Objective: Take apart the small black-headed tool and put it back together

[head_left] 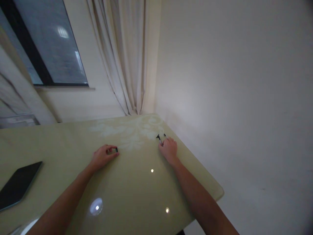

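Note:
My left hand (pixel 104 156) is over the table, pinching a small dark piece (pixel 116 150) between thumb and finger; its kind is too small to tell. Further right, near the far corner, my right hand (pixel 169 150) rests closed on the table. From its thumb side sticks out a thin item with a black T-shaped head (pixel 157 136), looking like a razor; its lower end is hidden by the hand. Just beside it, the dark tip of a slim pen-like item (pixel 165 135) shows past my fingers, the rest being covered.
The glossy yellowish table (pixel 137 192) meets a bare wall (pixel 232 98) along its right side. A dark flat tablet-like object (pixel 19 182) lies at the left. Behind hang a curtain (pixel 130 58) and a window (pixel 53 42). Something white and shiny (pixel 29 227) shows at bottom left.

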{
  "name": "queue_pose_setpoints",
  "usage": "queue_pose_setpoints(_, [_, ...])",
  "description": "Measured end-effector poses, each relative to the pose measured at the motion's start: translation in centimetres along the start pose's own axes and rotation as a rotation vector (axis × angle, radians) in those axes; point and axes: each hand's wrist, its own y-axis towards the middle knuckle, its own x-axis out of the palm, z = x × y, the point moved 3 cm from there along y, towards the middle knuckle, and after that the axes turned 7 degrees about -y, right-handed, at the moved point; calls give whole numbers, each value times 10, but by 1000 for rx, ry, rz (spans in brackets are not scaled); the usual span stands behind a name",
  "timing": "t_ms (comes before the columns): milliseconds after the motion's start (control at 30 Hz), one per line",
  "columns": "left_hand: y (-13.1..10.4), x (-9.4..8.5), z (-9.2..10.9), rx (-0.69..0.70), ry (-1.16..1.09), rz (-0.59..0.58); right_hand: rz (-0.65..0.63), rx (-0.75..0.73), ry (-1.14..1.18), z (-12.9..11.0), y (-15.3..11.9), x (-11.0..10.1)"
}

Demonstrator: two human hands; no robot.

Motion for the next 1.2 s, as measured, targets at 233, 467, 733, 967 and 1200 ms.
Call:
queue_pose_setpoints(233, [2,6,13,-7,-9,-18,-23,-201,87,-70,-14,-8])
queue_pose_setpoints(467, [0,5,17,-32,60,-39,-106,-187,181,-134,-18,-1])
queue_pose_setpoints(733, [-1,5,21,-37,74,-63,-159,-103,237,-168,-32,9])
queue_pose_setpoints(967, [-3,2,24,-13,74,-56,-69,15,167,-68,7,-7])
queue_pose_setpoints(1200, [2,3,21,-27,76,-68,-149,252,77,52,24,-9])
